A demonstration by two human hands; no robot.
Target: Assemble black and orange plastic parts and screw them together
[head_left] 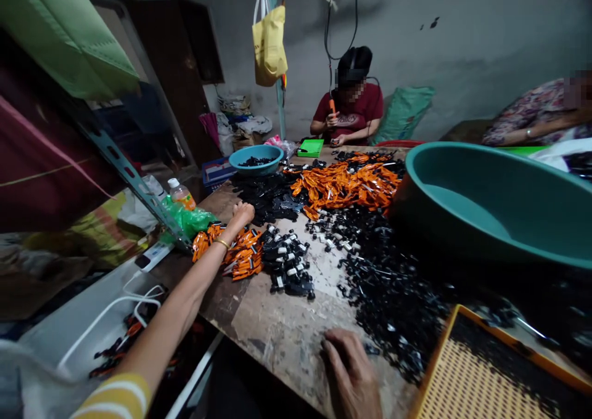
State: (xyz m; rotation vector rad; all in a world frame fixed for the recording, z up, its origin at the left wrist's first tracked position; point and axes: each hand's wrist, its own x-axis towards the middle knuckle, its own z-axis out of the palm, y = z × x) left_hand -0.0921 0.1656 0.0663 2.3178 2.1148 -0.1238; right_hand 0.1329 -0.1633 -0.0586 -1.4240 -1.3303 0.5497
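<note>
My left hand (243, 212) reaches far across the table, its fingers curled at the left edge of a heap of flat black plastic parts (271, 197). Whatever those fingers pinch is hidden. Beneath that forearm lies a pile of orange parts (245, 256). Beside it are rows of black pieces with white blocks (289, 262). My right hand (354, 370) rests on the near table edge, fingers loosely bent and apart, with nothing visible in it. A small dark piece (371, 349) lies just right of its fingers, near a wide heap of small black parts (393, 302).
A large teal basin (485, 246) stands at right, behind a yellow perforated tray (485, 376). Farther back are an orange heap (346, 185) and a blue bowl (256, 159). A co-worker (349, 108) holds an orange-handled tool opposite; another person (531, 114) sits at right. A metal post (139, 185) rises left.
</note>
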